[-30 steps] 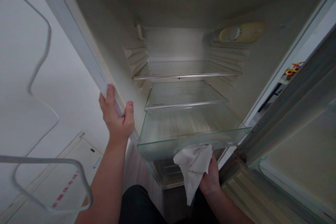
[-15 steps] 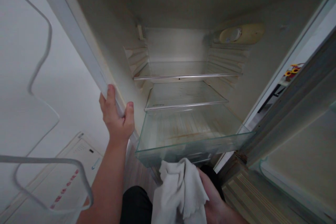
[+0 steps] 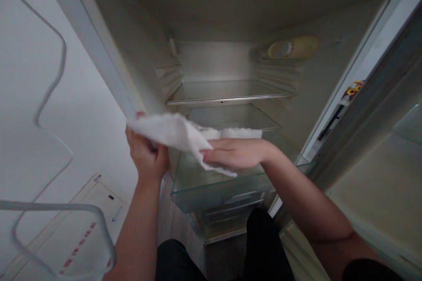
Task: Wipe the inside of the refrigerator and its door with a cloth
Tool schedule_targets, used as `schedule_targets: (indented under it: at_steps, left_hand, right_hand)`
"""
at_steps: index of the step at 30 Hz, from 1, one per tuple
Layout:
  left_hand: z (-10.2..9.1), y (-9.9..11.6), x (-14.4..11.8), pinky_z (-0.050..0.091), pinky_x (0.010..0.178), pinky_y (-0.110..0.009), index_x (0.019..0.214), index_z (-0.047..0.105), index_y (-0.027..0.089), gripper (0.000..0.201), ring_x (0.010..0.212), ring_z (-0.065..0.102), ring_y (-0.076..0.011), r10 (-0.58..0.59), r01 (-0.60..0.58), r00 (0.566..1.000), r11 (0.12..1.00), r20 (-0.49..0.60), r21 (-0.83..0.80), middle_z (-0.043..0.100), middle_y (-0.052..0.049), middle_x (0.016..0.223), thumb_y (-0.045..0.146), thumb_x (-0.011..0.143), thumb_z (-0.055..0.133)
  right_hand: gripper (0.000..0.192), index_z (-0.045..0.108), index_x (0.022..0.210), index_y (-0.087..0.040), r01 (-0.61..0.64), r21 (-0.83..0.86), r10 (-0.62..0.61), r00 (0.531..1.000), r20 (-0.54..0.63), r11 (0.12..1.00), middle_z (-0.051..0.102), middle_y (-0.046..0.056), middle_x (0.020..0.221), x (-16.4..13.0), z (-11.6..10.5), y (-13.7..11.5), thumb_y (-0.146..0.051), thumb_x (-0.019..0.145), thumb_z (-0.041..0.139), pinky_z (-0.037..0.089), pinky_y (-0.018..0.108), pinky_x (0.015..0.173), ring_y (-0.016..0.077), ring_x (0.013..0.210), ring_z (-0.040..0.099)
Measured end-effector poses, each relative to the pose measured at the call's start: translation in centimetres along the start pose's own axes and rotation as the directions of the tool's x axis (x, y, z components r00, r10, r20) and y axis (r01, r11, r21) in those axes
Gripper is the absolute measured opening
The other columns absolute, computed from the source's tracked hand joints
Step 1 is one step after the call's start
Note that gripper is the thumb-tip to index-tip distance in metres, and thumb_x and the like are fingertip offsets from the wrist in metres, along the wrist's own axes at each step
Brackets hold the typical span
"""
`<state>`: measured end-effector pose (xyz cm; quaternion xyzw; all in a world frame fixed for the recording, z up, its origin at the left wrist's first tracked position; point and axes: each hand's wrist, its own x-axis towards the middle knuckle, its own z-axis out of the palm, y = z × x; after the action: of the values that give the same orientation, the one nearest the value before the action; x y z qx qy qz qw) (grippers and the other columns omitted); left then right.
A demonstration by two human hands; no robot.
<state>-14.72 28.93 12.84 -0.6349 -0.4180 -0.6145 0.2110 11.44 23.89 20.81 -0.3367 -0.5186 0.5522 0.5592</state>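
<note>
Cloth (image 3: 174,131) | pinched in left hand (image 3: 147,158), flat under right hand (image 3: 235,153) | above pulled-out glass shelf (image 3: 211,184), stains apparently still unwiped

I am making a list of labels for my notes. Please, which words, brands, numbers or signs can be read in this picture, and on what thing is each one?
No text is readable.
White panel at lower left: red and blue marks and a small dark one, too blurred to read.
Dial housing in the fridge: any marks too small to read.
Yellow and red sticker at right: a picture, no readable letters.
White cloth: plain.
</note>
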Motion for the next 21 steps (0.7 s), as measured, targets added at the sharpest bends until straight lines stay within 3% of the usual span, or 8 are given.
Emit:
schedule_targets:
  at_steps: [2, 4, 5, 7, 9, 13, 17, 21]
  left_hand:
    - [0.1, 0.0, 0.0, 0.035, 0.124, -0.056, 0.16, 0.031, 0.033, 0.071, 0.149, 0.042, -0.0339, 0.024, -0.024, 1.0, 1.0, -0.01, -0.002, 0.044, -0.01, 0.16, 0.044, 0.095, 0.058]
    - [0.1, 0.0, 0.0, 0.033, 0.125, -0.056, 0.161, 0.03, 0.031, 0.072, 0.15, 0.04, -0.0338, 0.052, -0.052, 0.998, 0.999, -0.019, 0.002, 0.044, -0.012, 0.16, 0.041, 0.095, 0.059]
    - [0.0, 0.1, 0.0, 0.033, 0.125, -0.056, 0.161, 0.03, 0.03, 0.073, 0.15, 0.04, -0.0338, 0.062, -0.062, 0.998, 0.998, -0.018, 0.002, 0.044, -0.013, 0.16, 0.04, 0.095, 0.059]
    - [0.0, 0.1, 0.0, 0.034, 0.124, -0.057, 0.161, 0.03, 0.03, 0.074, 0.148, 0.042, -0.0343, 0.083, -0.082, 0.996, 0.997, -0.023, 0.006, 0.045, -0.013, 0.16, 0.038, 0.095, 0.06]
    - [-0.1, 0.1, -0.1, 0.033, 0.125, -0.057, 0.162, 0.029, 0.032, 0.074, 0.148, 0.042, -0.0347, 0.092, -0.092, 0.995, 0.996, -0.024, 0.006, 0.044, -0.009, 0.161, 0.037, 0.095, 0.06]
    - [0.0, 0.0, -0.1, 0.033, 0.125, -0.057, 0.162, 0.028, 0.033, 0.074, 0.149, 0.041, -0.0358, 0.083, -0.083, 0.996, 0.997, -0.016, 0.006, 0.044, -0.01, 0.161, 0.037, 0.095, 0.061]
    - [0.1, 0.0, 0.0, 0.038, 0.122, -0.055, 0.16, 0.033, 0.027, 0.075, 0.147, 0.044, -0.0356, 0.097, -0.097, 0.994, 0.995, -0.043, -0.006, 0.045, -0.013, 0.158, 0.035, 0.093, 0.064]
    - [0.0, 0.2, 0.0, 0.034, 0.124, -0.054, 0.159, 0.036, 0.025, 0.072, 0.149, 0.042, -0.0336, 0.046, -0.046, 0.999, 0.999, -0.023, -0.012, 0.047, -0.016, 0.157, 0.037, 0.093, 0.063]
  right_hand:
    - [0.018, 0.068, 0.072, -0.016, 0.042, -0.421, 0.228, 0.79, 0.569, 0.906, 0.068, -0.002, 0.063, 2.2, 1.4, 4.1, -0.032, 0.077, 0.074, 0.056, 0.03, 0.064, 0.0156, 0.058, 0.062]
    - [0.012, 0.072, 0.071, -0.015, 0.165, -0.576, 0.398, 0.573, 0.716, 0.8, 0.072, 0.001, 0.069, 3.5, 2.1, 9.0, -0.026, 0.074, 0.073, 0.054, 0.028, 0.062, 0.0159, 0.06, 0.064]
    - [0.01, 0.072, 0.068, -0.015, 0.177, -0.608, 0.425, 0.567, 0.706, 0.774, 0.072, 0.0, 0.069, 4.0, 2.3, 11.5, -0.024, 0.073, 0.072, 0.053, 0.027, 0.059, 0.0155, 0.059, 0.064]
    - [0.011, 0.071, 0.065, -0.017, 0.23, -0.606, 0.262, 0.746, 0.613, 0.762, 0.067, -0.004, 0.06, 4.8, 2.1, 15.5, -0.026, 0.067, 0.077, 0.053, 0.026, 0.059, 0.0121, 0.053, 0.058]
    - [0.016, 0.069, 0.062, -0.017, 0.264, -0.625, 0.174, 0.818, 0.549, 0.735, 0.061, -0.007, 0.054, 5.7, 1.6, 17.6, -0.029, 0.065, 0.079, 0.052, 0.026, 0.058, 0.01, 0.048, 0.052]
    - [0.025, 0.063, 0.053, -0.017, 0.335, -0.654, 0.271, 0.713, 0.647, 0.678, 0.055, -0.007, 0.046, 8.0, 0.7, 14.7, -0.029, 0.069, 0.078, 0.043, 0.021, 0.047, 0.0088, 0.041, 0.048]
    - [0.029, 0.062, 0.053, -0.016, 0.541, -0.582, 0.124, 0.659, 0.742, 0.607, 0.053, -0.006, 0.048, 8.4, 1.1, 9.2, -0.028, 0.076, 0.075, 0.037, 0.019, 0.045, 0.0069, 0.042, 0.045]
    - [0.032, 0.059, 0.051, -0.017, 0.537, -0.558, 0.184, 0.596, 0.782, 0.633, 0.051, -0.006, 0.043, 7.4, 2.2, 12.0, -0.03, 0.074, 0.077, 0.031, 0.018, 0.04, 0.0058, 0.035, 0.038]
